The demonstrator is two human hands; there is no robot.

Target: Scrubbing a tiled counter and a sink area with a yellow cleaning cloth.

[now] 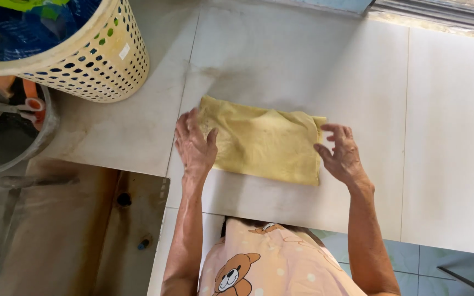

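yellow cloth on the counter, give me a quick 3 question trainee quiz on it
1. True or false: the left hand rests flat on the yellow cloth.
2. Which hand hovers at the cloth's right edge with fingers spread: A left, B right?
3. What stands at the counter's far left corner?

Key
1. True.
2. B, the right hand.
3. A cream perforated basket.

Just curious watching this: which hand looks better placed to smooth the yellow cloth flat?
Probably the left hand: its palm lies flat on the yellow cloth. The right hand is curled at the cloth's right edge.
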